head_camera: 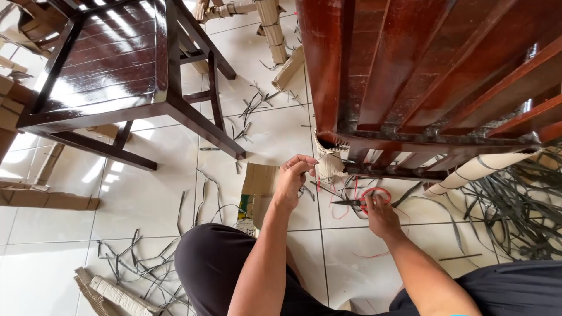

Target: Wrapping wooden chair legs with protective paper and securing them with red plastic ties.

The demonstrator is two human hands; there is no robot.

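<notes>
My left hand [294,177] is raised beside the corner of a glossy dark-red wooden chair frame [410,70], its fingers pinched on a thin strand at the corrugated cardboard wrap [331,159] around that corner. My right hand [379,213] rests low on the tiled floor, fingers on a pair of red-handled scissors [366,199] lying there. Thin red strings lie around the scissors.
A second dark wooden chair [111,70] stands at upper left. Cut black strapping [515,205] is heaped at right and scattered over the white tiles. Cardboard pieces [257,193] lie by my knee, at left and at the top. A paper-wrapped chair leg [477,169] slants at right.
</notes>
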